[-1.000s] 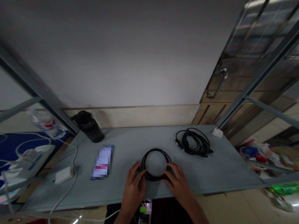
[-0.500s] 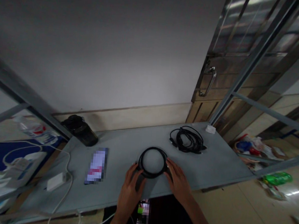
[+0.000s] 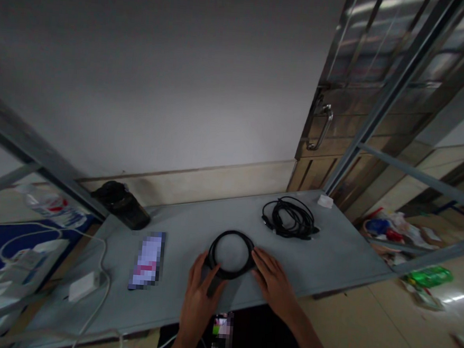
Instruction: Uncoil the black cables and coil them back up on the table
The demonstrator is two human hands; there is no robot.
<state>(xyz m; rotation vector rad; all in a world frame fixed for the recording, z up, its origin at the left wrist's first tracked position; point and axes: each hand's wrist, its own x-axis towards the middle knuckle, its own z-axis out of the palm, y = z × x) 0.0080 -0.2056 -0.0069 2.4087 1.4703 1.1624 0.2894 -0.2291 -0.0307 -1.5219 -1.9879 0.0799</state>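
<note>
A thin black cable [image 3: 233, 231], wound into a round coil, lies near the front middle of the grey table. My left hand [image 3: 201, 294] grips the coil's left and lower-left side, fingers curved over it and thumb by its lower edge. On the opposite side my right hand [image 3: 274, 280] has its fingertips closed on the coil's right edge. Part of the cable is covered by my fingers. Farther back to the right is a bundle of black cables [image 3: 290, 218] with their plugs showing.
A blurred phone [image 3: 147, 261] and a white adapter [image 3: 84, 286] with a white cord lie left. A dark bottle [image 3: 122, 204] lies against the wall. A small white object [image 3: 325, 201] sits at the far right corner. Grey metal posts [image 3: 383, 110] frame the table.
The coil has shifted slightly left between my hands, and both hands have moved a little with it. The view has also shifted slightly.
</note>
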